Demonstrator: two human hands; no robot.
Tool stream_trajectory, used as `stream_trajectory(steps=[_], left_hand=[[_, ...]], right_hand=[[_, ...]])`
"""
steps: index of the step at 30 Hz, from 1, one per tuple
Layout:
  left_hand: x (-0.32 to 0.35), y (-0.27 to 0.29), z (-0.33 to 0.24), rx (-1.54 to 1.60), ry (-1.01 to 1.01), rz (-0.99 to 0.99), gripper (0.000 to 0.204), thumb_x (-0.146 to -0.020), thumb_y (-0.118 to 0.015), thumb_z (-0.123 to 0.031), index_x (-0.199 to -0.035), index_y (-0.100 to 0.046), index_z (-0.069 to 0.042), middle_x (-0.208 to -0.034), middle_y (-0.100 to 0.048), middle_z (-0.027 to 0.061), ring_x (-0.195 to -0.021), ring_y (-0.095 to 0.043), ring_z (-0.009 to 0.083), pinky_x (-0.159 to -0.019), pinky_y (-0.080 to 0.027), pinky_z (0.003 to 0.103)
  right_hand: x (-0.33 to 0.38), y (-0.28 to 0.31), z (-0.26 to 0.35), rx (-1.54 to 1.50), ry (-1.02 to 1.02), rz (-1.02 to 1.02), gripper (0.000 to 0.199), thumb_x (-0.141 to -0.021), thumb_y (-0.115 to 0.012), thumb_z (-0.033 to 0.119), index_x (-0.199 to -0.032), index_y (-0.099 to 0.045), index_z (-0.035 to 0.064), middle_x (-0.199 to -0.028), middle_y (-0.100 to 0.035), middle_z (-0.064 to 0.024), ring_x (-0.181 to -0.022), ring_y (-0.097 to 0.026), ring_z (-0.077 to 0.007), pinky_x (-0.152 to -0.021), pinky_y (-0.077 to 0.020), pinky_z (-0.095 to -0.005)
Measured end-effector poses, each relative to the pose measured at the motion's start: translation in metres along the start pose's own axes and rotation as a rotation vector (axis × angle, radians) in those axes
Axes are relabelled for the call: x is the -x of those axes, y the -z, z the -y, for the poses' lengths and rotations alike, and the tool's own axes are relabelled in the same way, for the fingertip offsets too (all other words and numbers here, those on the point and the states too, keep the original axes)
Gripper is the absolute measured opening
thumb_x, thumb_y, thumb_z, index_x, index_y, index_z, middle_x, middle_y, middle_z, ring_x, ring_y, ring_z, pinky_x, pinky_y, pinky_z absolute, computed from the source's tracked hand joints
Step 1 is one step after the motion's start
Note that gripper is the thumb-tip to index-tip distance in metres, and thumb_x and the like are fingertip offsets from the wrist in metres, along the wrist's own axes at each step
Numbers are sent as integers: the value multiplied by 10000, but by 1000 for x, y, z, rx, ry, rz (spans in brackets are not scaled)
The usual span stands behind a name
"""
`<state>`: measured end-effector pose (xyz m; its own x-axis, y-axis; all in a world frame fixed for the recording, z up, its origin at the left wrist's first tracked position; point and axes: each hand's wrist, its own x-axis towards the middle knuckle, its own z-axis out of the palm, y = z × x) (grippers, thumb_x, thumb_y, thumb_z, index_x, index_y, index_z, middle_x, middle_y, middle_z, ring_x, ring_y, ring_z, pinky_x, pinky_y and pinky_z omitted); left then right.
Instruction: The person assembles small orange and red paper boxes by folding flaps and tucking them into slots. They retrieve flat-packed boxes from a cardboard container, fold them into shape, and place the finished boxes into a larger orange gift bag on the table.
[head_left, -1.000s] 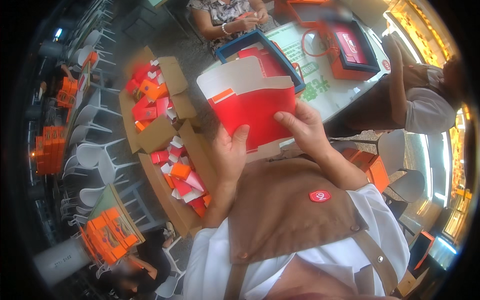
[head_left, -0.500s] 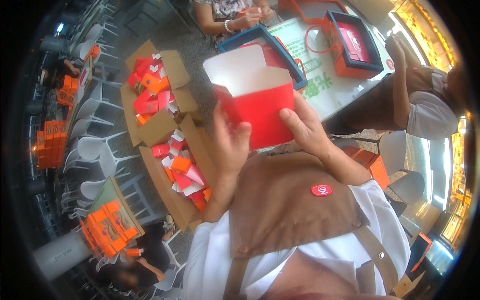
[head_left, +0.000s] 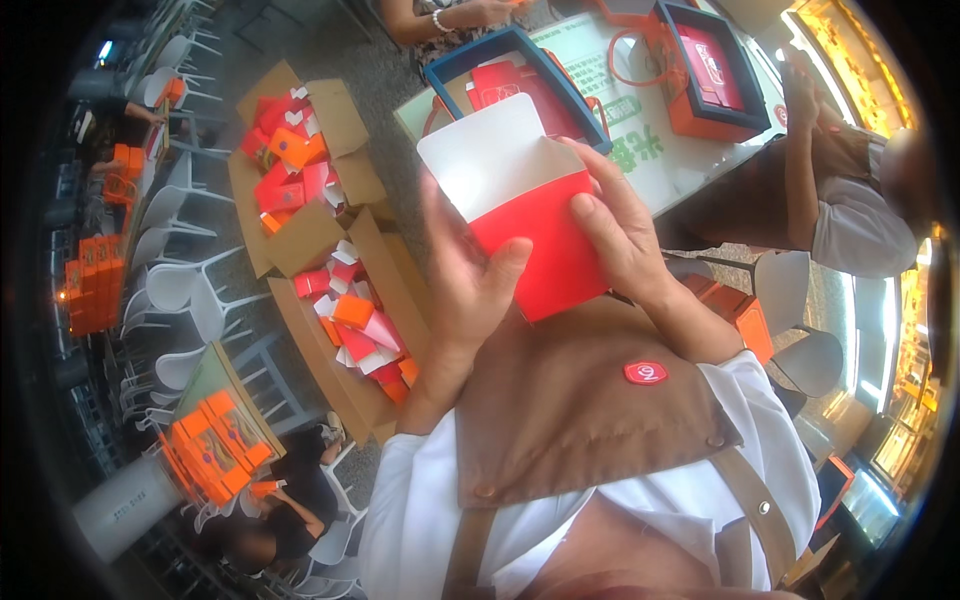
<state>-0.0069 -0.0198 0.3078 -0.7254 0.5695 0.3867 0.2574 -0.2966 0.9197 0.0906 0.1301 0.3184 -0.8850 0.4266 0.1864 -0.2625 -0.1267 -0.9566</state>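
Pinching red paperboard box [head_left: 555,245] from both sides in head view, before brown apron [head_left: 590,410]: left hand [head_left: 472,290], right hand [head_left: 632,240], thumbs on front; spread of other fingers cannot be told. White flap [head_left: 485,155] raised. Cardboard cartons [head_left: 345,165] at left.

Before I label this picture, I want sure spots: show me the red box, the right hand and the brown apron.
Red box [head_left: 548,238]: head view, red front panel.
Right hand [head_left: 628,232]: head view, near thumb's base.
Brown apron [head_left: 572,408]: head view, bib.
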Motion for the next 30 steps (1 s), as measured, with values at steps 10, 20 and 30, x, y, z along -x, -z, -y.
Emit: stream_trajectory(steps=[10, 20, 30], left_hand=[[-5, -3, -6, 4, 94, -77, 567, -946, -661, -51, -1424, -364, 9, -1375, -496, 209, -1228, -547, 253, -1009, -494, 375], [-3, 8, 5, -219, 19, -30, 308, -973, -663, -172, -1218, -588, -2, -1208, -613, 120, -1096, -600, 209, -943, -491, 323], [-18, 3, 4, -292, 0, -49, 173, -986, -644, -189, -1005, -646, -18, -972, -649, 58, -888, -609, 154, -794, -483, 273]], right_hand=[[-12, 12, 0, -52, -53, 32, 456, -975, -625, 159, -1396, -482, 56, -1080, -600, -43, -1022, -580, -122, -896, -480, -282], [-13, 21, -1, 142, -15, 42, 276, -945, -653, 144, -1186, -578, 30, -1023, -607, -33, -923, -575, -110, -809, -480, -270], [-21, 20, -8, 315, 156, -43, 165, -974, -624, 166, -929, -609, 8, -871, -581, -34, -811, -544, -115, -717, -454, -264]])
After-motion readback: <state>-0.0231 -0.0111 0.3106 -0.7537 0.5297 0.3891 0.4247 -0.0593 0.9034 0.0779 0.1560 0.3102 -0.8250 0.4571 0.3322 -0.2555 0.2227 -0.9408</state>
